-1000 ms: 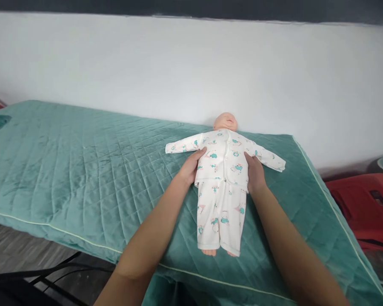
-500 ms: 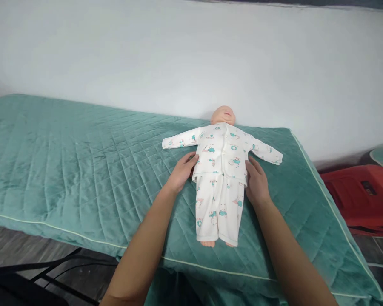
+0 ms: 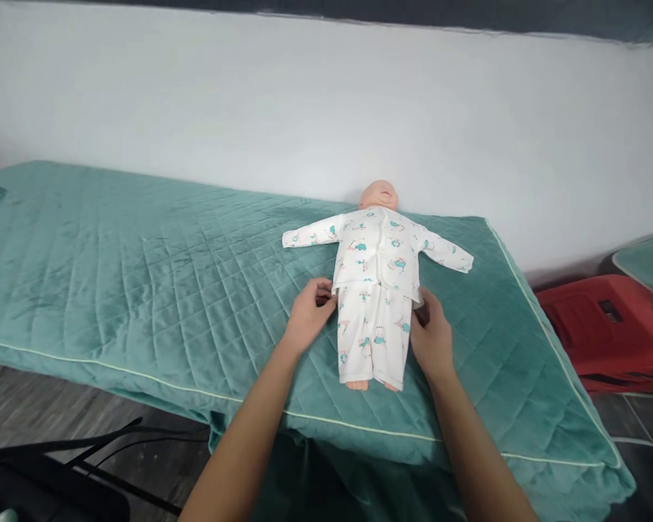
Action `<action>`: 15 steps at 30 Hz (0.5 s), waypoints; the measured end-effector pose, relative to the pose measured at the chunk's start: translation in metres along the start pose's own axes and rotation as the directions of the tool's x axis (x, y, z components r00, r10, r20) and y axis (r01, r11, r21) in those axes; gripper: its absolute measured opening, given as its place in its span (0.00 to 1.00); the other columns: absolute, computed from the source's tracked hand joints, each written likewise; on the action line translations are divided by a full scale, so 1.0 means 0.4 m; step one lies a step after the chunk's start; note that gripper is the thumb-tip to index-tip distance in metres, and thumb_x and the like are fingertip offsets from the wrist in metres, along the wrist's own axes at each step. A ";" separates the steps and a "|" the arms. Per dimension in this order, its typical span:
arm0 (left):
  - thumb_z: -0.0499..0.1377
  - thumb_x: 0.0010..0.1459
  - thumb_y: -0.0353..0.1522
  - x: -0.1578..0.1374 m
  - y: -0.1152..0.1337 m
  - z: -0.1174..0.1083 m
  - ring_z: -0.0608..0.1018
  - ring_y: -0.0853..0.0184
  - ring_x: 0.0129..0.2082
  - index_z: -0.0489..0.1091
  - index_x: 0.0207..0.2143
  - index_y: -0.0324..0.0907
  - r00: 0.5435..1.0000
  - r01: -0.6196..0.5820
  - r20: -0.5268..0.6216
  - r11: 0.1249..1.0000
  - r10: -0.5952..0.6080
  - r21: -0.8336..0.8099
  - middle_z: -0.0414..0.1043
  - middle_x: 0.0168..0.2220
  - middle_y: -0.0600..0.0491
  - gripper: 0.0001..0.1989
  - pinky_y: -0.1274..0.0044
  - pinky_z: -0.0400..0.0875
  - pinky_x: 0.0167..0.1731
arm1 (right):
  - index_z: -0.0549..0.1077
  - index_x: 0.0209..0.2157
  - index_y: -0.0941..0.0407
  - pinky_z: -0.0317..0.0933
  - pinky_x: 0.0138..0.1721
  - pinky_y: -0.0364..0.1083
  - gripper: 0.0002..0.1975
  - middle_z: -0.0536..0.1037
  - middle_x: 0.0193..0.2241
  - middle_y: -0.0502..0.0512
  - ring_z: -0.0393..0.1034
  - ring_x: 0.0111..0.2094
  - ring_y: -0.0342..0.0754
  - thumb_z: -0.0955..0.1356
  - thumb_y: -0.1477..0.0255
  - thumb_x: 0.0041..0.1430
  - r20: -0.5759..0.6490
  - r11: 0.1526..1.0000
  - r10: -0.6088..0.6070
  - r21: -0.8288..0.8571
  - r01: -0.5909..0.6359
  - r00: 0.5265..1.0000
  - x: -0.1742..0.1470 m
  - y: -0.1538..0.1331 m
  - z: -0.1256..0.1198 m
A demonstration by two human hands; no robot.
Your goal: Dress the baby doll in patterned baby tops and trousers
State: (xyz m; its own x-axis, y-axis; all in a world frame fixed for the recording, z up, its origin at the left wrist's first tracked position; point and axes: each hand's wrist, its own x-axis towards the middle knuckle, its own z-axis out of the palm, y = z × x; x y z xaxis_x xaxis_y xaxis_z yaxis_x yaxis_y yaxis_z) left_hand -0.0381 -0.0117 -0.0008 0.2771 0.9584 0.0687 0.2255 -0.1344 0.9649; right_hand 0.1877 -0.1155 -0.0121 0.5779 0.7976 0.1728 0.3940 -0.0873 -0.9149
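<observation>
A baby doll (image 3: 379,194) lies on its back, arms spread. It wears a white printed pajama shirt (image 3: 378,250) with a front placket and matching pajama pants (image 3: 373,337); bare feet show below the cuffs. At the shirt's lower left corner, the bent fingers and thumb of my left hand (image 3: 310,313) close on the hem edge. My right hand (image 3: 434,337) is curled at the opposite corner, where the hem lifts a little between its fingers. Both fingertips are partly hidden by the cloth.
The doll rests on a bed with a green quilted cover (image 3: 196,290), its head by the white wall (image 3: 305,109). A red plastic stool or case (image 3: 609,333) stands beyond the right edge. A black metal frame (image 3: 109,442) is at lower left.
Both hands have slid down from the sides of the shirt to its hem, and their fingers have curled in. The camera view has shifted slightly; the doll stays lying in place.
</observation>
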 end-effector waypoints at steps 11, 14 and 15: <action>0.52 0.64 0.32 -0.004 -0.005 0.014 0.73 0.63 0.38 0.70 0.38 0.46 0.961 -0.245 -0.038 0.907 0.274 0.342 0.73 0.36 0.52 0.07 0.72 0.66 0.42 | 0.61 0.28 0.52 0.52 0.33 0.48 0.11 0.69 0.29 0.53 0.62 0.31 0.50 0.61 0.67 0.65 0.213 0.816 -0.268 -0.468 0.339 0.940 0.066 -0.011 -0.042; 0.52 0.64 0.31 -0.022 -0.008 0.007 0.74 0.63 0.38 0.70 0.39 0.46 0.963 -0.244 -0.027 0.906 0.269 0.345 0.73 0.38 0.51 0.07 0.72 0.66 0.42 | 0.59 0.26 0.52 0.52 0.33 0.48 0.13 0.68 0.29 0.54 0.61 0.31 0.50 0.59 0.67 0.67 0.274 0.770 -0.318 -0.484 0.415 0.908 0.044 -0.007 -0.048; 0.52 0.64 0.31 -0.027 -0.008 0.004 0.74 0.63 0.38 0.70 0.39 0.46 0.965 -0.237 -0.028 0.910 0.261 0.341 0.74 0.38 0.51 0.07 0.72 0.66 0.42 | 0.60 0.26 0.52 0.52 0.33 0.48 0.13 0.68 0.29 0.54 0.61 0.32 0.50 0.59 0.68 0.67 0.285 0.762 -0.323 -0.487 0.427 0.902 0.038 -0.006 -0.049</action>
State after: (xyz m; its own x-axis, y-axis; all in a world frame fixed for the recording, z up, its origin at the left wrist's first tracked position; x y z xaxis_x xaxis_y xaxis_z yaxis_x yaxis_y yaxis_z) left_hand -0.0402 -0.0222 -0.0050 0.3005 0.8965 0.3255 0.4579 -0.4350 0.7753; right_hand 0.2098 -0.1148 -0.0002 0.1903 0.9180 0.3478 0.8951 -0.0168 -0.4456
